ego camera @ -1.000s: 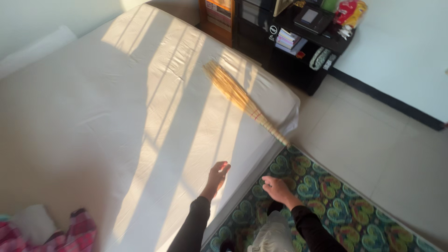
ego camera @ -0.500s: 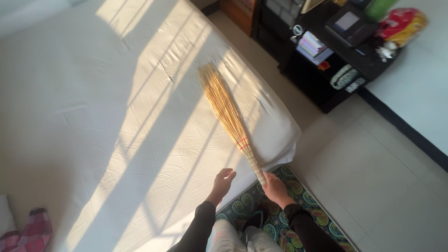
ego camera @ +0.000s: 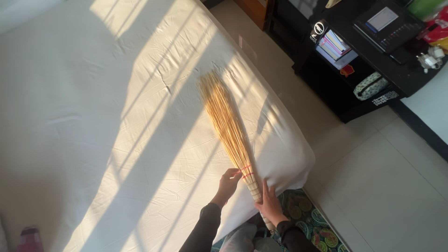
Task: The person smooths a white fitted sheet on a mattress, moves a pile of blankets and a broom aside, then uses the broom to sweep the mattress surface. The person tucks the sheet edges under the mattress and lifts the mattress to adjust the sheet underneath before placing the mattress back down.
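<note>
**Stick broom flat on mattress, both hands at the bound neck**

Left to right:

- Mattress (ego camera: 93, 116): white sheet, lightly wrinkled, striped with sunlight. Soft surface, will give under any pressing.
- Left hand (ego camera: 228, 183): fingers curled loosely, tips touching the broom at the red binding (ego camera: 246, 170). Looks like a light pinch or steadying touch; can't tell if it's a full wrap.
- Broom (ego camera: 226, 119): bundle of thin straw-coloured sticks lying on the mattress near its right edge. Fanned tips point up-frame, bound handle end points toward the person and overhangs the mattress edge.
- Right hand (ego camera: 269, 207): fingers extended, palm laid against the wrapped handle just below the binding. More resting than clenched; the thumb side is hidden, so closure is unclear.
- Patterned rug (ego camera: 322, 231) below the mattress corner, tiled floor (ego camera: 387, 186), black shelf unit (ego camera: 359, 70) at top right.

Handling judgement: light, dry and not slippery. Loose tips are springy, splay easily and may snap. The bound neck and handle are the stiff part; take hold there, not along the fan.
</note>
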